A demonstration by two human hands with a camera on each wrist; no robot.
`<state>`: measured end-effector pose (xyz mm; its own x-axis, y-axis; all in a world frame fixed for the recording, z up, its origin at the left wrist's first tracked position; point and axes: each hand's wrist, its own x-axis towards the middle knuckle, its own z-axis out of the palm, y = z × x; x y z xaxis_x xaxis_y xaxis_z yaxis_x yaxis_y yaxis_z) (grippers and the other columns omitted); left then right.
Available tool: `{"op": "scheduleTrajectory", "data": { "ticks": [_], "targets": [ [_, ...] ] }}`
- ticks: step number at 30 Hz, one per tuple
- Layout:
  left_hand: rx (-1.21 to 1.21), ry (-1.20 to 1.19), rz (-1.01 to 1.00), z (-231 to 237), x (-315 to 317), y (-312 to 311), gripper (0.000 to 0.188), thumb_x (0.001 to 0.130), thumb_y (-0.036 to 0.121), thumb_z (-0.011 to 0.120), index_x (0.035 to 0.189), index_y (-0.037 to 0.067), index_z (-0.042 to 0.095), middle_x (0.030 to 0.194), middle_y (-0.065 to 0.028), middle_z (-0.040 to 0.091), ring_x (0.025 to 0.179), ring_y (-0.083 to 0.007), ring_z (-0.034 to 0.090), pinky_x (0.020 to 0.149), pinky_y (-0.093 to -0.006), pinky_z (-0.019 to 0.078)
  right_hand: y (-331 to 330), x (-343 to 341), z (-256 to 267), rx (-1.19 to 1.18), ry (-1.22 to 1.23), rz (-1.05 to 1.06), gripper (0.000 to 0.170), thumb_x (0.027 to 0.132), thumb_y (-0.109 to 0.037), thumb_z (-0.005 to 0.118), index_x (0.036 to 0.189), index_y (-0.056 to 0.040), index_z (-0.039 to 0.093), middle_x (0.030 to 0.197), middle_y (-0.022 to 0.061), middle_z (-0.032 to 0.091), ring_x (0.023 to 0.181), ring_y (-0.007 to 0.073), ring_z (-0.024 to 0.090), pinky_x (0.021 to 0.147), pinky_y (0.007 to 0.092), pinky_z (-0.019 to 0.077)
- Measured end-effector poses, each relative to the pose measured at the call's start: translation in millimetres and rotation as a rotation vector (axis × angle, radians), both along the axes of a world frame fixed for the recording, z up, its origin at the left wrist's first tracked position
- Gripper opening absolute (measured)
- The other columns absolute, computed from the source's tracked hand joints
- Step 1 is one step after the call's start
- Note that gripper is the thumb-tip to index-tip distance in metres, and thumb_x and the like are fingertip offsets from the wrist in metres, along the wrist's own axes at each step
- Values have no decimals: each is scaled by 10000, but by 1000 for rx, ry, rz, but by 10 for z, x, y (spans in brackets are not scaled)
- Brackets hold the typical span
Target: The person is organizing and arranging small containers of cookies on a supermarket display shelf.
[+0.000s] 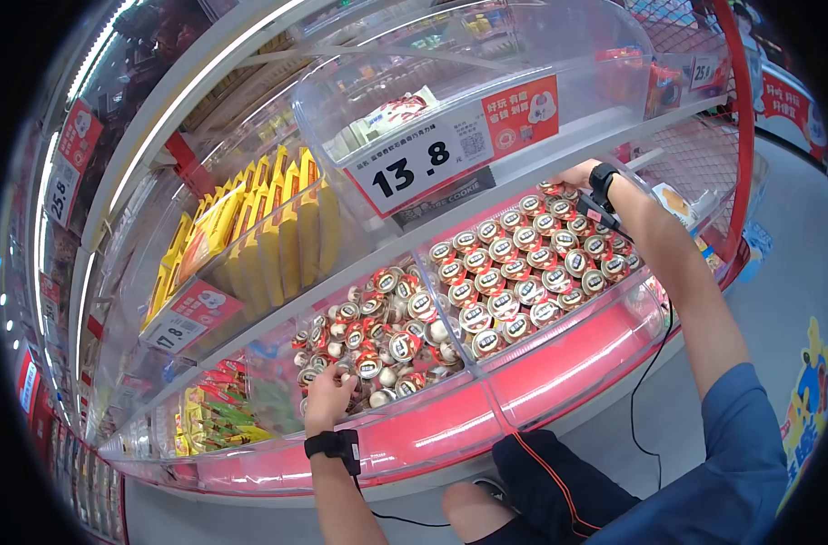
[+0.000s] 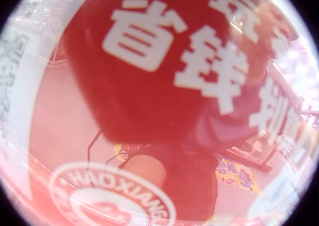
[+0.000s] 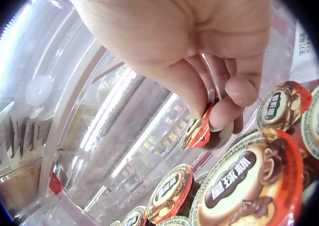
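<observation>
In the right wrist view my right hand (image 3: 199,41) pinches a small round cup (image 3: 199,131) with a red rim between thumb and fingers, above other cups (image 3: 232,186) that lie lid up. The head view has this hand (image 1: 581,174) at the back corner of the right compartment, over rows of cups (image 1: 529,291). My left hand (image 1: 330,396) is at the front left of the left compartment, among loosely heaped cups (image 1: 403,345); its fingertips are partly hidden, and whether they hold a cup cannot be told. The left wrist view shows only a red sign (image 2: 144,101), not the hand.
A clear divider (image 1: 452,331) separates the two compartments. Above them are a price sign (image 1: 420,168) and a bin of yellow packets (image 1: 250,218). Green and red packets (image 1: 221,409) lie at the left. A red post (image 1: 746,136) and mesh stand at the right. Black cables hang near both arms.
</observation>
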<state>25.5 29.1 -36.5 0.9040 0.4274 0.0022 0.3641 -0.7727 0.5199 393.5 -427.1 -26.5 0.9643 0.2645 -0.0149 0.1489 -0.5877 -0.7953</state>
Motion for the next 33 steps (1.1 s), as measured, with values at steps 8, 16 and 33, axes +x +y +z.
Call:
{"op": "scheduleTrajectory", "data": {
  "ticks": [8, 16, 33],
  "targets": [
    [27, 4, -43, -111, 45, 162, 260, 805, 177, 628, 979, -13, 596, 742, -81, 637, 666, -147, 622, 518, -296, 505, -6, -213, 49, 128, -14, -7, 125, 825, -73, 531, 840, 8, 625, 638, 100, 609, 494, 151, 540, 437, 293, 414],
    [-41, 11, 23, -109, 45, 152, 312, 780, 202, 639, 995, -21, 606, 750, -123, 672, 704, -210, 663, 667, -326, 499, 52, -306, 80, 47, -29, -39, 109, 775, -43, 522, 710, -9, 603, 587, 86, 571, 470, 154, 533, 407, 287, 387],
    [32, -44, 18, 131, -48, -120, 246, 806, 217, 630, 906, -3, 584, 684, -88, 656, 618, -178, 633, 491, -323, 505, 147, -462, 253, -260, -121, -109, 222, 736, -142, 594, 826, 53, 651, 730, 152, 661, 516, 221, 611, 469, 347, 481]
  ]
}}
